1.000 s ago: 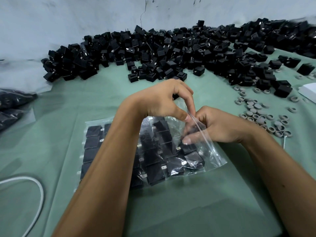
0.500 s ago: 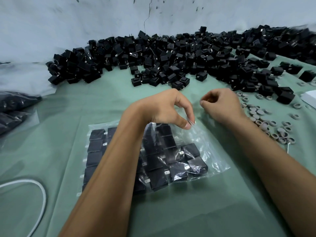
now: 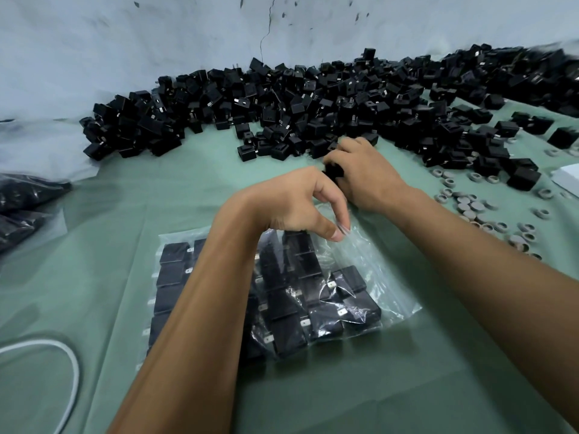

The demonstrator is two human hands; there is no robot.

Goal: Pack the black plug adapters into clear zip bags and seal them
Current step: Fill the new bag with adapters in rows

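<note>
Right hand [image 3: 366, 173] now off bag, gripping adapter [image 3: 333, 171], left hand [image 3: 294, 205] still pinching bag [image 3: 360, 255]

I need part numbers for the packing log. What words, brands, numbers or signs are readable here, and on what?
None can be read.
Loose black adapters: no legible marking.
Adapters in the clear zip bag: plain faces, nothing readable.
Grey rings: unmarked.
White object at the right edge: blank.

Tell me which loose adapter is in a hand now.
The adapter gripped in the right hand, just in front of the pile. All other loose ones lie untouched on the cloth; the left hand pinches only the bag.
</note>
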